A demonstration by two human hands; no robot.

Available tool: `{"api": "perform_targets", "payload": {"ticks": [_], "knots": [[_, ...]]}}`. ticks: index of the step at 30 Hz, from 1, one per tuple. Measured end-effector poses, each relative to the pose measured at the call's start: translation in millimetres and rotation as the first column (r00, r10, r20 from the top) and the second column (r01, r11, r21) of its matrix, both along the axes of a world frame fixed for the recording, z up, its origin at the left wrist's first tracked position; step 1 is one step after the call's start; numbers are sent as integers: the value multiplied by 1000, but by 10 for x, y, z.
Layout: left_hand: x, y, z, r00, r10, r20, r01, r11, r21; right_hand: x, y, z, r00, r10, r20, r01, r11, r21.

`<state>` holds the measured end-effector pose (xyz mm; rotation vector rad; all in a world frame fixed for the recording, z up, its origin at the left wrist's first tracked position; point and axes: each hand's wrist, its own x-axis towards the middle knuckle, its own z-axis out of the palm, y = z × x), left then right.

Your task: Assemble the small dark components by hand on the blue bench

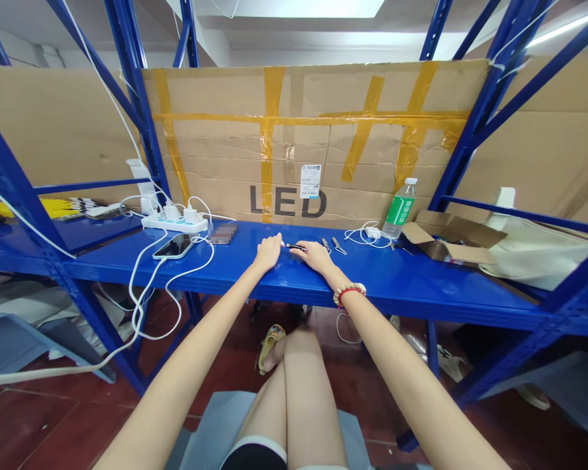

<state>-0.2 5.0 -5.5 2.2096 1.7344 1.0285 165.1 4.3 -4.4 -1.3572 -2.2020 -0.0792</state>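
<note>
My left hand (269, 253) rests on the blue shelf top (235, 267), its fingers loosely stretched forward with nothing visible in them. Just to its right, my right hand (317, 256), with a beaded bracelet (349, 294) at the wrist, has its fingers closed around a small slender black-and-silver tool (298, 247). The tool's tip points toward my left hand; its exact kind is too small to tell. Beyond my right hand lie two small metal pieces, one grey (326, 245) and the other with a wire-like loop (338, 246).
On the left are a white power strip (174, 224) with plugs and cables, and a phone (175, 246). To the right stand a green-labelled bottle (400, 210), a white charging cable (367, 234) and an open cardboard box (451, 238). A large cardboard panel (215, 163) rises behind.
</note>
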Motion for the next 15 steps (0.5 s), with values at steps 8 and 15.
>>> {"api": "perform_targets", "payload": {"ticks": [8, 15], "knots": [[-3, 6, -2, 1000, -3, 7, 3, 1000, -1, 8, 28, -26, 1000, 3, 2, -3, 1000, 14], [0, 11, -1, 1000, 0, 23, 0, 1000, -8, 8, 33, -25, 1000, 3, 9, -3, 1000, 17]]}}
